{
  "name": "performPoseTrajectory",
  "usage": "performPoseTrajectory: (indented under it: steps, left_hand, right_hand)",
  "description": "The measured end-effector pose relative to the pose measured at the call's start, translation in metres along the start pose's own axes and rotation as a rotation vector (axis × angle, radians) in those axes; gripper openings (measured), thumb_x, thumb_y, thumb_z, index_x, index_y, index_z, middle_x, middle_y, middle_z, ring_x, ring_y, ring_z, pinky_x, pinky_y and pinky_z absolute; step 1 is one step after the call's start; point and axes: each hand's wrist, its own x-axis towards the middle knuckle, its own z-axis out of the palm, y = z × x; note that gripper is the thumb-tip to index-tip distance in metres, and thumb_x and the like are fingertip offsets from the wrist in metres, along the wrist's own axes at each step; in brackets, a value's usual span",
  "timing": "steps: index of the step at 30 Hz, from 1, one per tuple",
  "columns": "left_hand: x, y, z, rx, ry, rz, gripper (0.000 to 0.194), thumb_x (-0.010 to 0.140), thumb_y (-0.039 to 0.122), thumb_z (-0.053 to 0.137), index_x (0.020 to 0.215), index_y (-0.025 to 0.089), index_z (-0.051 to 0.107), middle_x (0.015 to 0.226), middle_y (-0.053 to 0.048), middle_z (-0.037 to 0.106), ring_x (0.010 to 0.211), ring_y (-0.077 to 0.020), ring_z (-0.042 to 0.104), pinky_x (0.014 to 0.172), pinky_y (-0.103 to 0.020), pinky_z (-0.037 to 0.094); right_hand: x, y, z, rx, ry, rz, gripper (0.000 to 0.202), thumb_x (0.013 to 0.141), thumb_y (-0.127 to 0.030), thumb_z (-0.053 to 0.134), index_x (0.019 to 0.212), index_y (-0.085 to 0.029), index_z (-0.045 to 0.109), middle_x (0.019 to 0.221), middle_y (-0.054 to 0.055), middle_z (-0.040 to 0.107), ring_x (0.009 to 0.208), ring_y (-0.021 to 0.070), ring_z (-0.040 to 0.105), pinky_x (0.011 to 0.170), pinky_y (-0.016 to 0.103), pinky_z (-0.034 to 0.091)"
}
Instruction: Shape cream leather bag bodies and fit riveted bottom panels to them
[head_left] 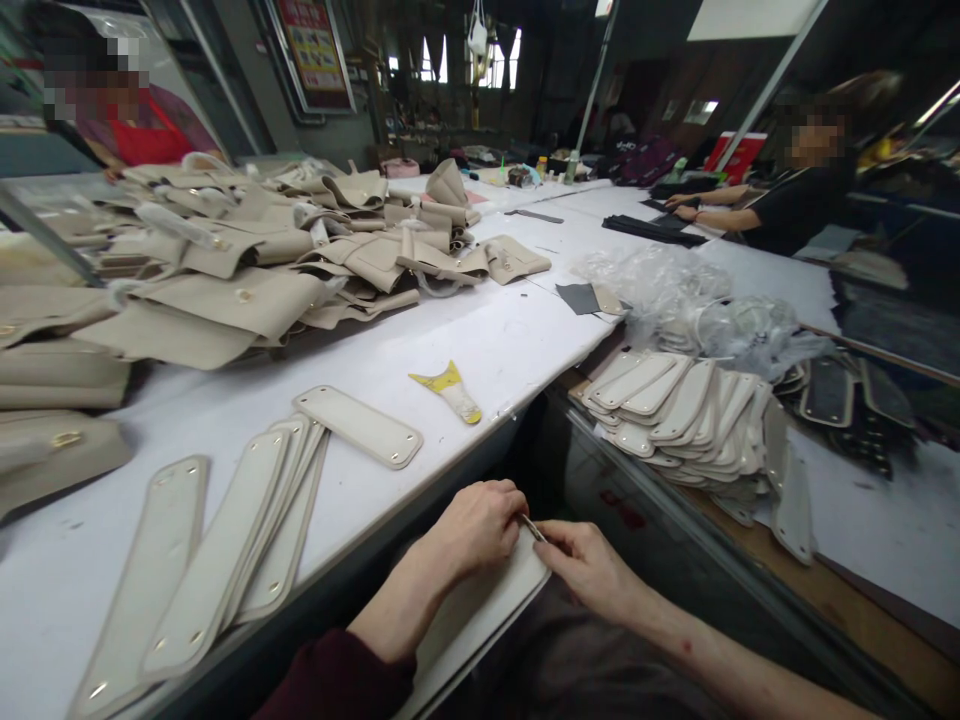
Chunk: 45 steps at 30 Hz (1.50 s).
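Observation:
Over my lap lies a pale, long panel with rounded corners (469,625), seemingly in two layers. My left hand (480,525) is closed over its far end, the fingers curled at the edge. From the right, my right hand (589,565) pinches the same end near the corner, thumb and finger at a thin dark edge. What lies between the fingertips is too small to make out. On the table to the left are several similar panels (225,545) with metal studs at their ends, and one separate panel (358,427) beyond them.
A yellow and white forked piece (451,392) lies on the white table (510,340). Beige bag pieces (217,310) are heaped at left. To the right, stacked panels (690,410) sit beside clear plastic bags (697,290). Co-workers are at far left and right.

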Motion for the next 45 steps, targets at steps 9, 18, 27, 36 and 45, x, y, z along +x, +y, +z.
performPoseTrajectory:
  steps: [9,18,27,36,45]
  left_hand:
    - [-0.019,0.002,-0.003,-0.084,-0.005,-0.161,0.046,0.071,0.025,0.057,0.116,0.027,0.067,0.114,-0.003,0.068,0.103,-0.0241,0.063,0.09,-0.034,0.049]
    - [-0.014,-0.005,-0.003,-0.203,-0.05,-0.157,0.049,0.067,0.022,0.057,0.114,0.029,0.068,0.114,0.0,0.07,0.103,-0.0225,0.063,0.089,-0.03,0.049]
    - [-0.015,-0.003,-0.009,-0.269,-0.07,-0.182,0.049,0.064,0.02,0.056,0.11,0.027,0.069,0.108,-0.001,0.071,0.098,-0.0224,0.064,0.086,-0.03,0.049]
    - [-0.014,-0.005,-0.01,-0.246,-0.088,-0.167,0.047,0.065,0.021,0.056,0.108,0.029,0.069,0.107,0.0,0.072,0.097,-0.0231,0.065,0.085,-0.031,0.049]
    - [-0.014,-0.009,-0.004,-0.228,-0.071,-0.177,0.044,0.067,0.019,0.053,0.106,0.029,0.069,0.105,-0.004,0.074,0.097,-0.0269,0.067,0.082,-0.036,0.052]
  right_hand:
    - [-0.003,-0.007,0.0,0.043,-0.009,-0.088,0.033,0.097,-0.035,0.043,0.083,-0.017,0.068,0.074,-0.001,0.059,0.07,0.0154,0.048,0.061,0.026,0.034]
    - [-0.002,-0.014,-0.007,-0.034,-0.023,-0.114,0.039,0.099,-0.042,0.044,0.077,-0.017,0.064,0.073,0.0,0.061,0.067,0.0151,0.052,0.061,0.026,0.037]
    - [0.015,0.017,0.011,0.755,0.061,0.218,0.038,0.073,-0.048,0.079,0.072,-0.016,0.059,0.061,-0.003,0.053,0.053,0.0105,0.049,0.052,0.025,0.042]
    - [0.014,0.009,0.008,1.003,-0.063,0.306,0.036,0.072,-0.035,0.085,0.079,-0.018,0.054,0.074,-0.004,0.055,0.067,0.0104,0.051,0.065,0.025,0.041]
    - [0.027,-0.003,-0.003,0.573,-0.19,0.288,0.042,0.077,-0.051,0.077,0.091,-0.02,0.052,0.086,-0.002,0.056,0.074,0.0109,0.051,0.068,0.024,0.041]
